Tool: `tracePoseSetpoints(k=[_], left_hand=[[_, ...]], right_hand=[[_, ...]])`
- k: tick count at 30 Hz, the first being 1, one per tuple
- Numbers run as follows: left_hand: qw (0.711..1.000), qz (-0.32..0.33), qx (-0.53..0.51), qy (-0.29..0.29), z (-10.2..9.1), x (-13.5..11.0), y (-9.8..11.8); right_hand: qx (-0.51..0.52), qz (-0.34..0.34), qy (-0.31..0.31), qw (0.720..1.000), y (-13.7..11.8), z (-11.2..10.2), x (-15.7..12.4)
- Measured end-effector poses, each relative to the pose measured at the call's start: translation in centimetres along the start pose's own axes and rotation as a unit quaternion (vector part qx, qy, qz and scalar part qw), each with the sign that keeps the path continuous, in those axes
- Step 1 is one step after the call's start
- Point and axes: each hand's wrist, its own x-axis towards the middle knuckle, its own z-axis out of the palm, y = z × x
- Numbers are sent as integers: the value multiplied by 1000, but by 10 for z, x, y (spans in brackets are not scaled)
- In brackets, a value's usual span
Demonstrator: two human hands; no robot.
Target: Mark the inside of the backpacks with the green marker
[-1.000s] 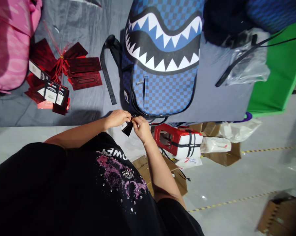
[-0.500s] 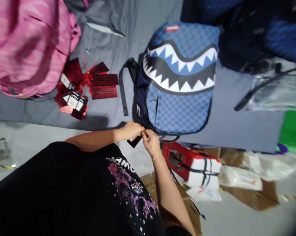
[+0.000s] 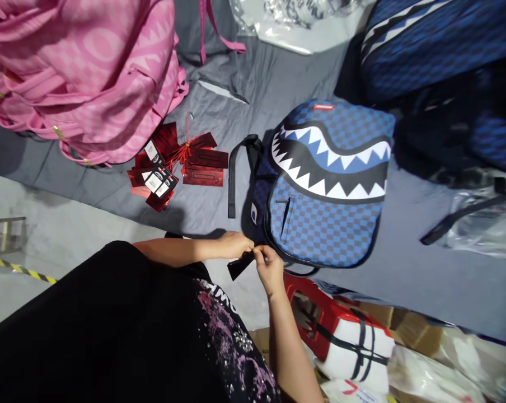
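A blue checkered backpack (image 3: 324,224) with a printed shark mouth lies on the grey-covered table, its handle loop at the near edge. My left hand (image 3: 236,245) is closed beside the bag's lower left corner, its fingertips pinched. A black hang tag (image 3: 239,266) dangles just below those fingers. My right hand (image 3: 270,270) meets the left one, thumb and finger pinched together at the same spot. What lies between the right fingertips is too small to make out. A black strap (image 3: 232,184) sticks out from the backpack's left side.
Red and black hang tags (image 3: 205,168) lie bunched left of the backpack, near pink backpacks (image 3: 122,73). More blue backpacks (image 3: 441,50) and clear plastic bags (image 3: 483,224) are at right. Below the table edge stands a red and white stool (image 3: 354,347) with black straps.
The view has shifted, so the table and bags appear lower and further right. Both hands stay pinched together by the backpack's corner, and the hang tag has turned slightly.
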Motion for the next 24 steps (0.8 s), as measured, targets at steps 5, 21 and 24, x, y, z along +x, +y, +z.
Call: tracePoseSetpoints(k=[5, 21, 24], left_hand=[[1000, -19, -12, 18, -3, -4, 0], [999, -17, -10, 29, -7, -6, -2], [1000, -9, -5, 20, -9, -8, 0]], right_hand=[[17, 21, 1, 1000, -3, 4, 1], [58, 67, 22, 996, -14, 8, 1], [71, 74, 25, 994, -15, 9, 1]])
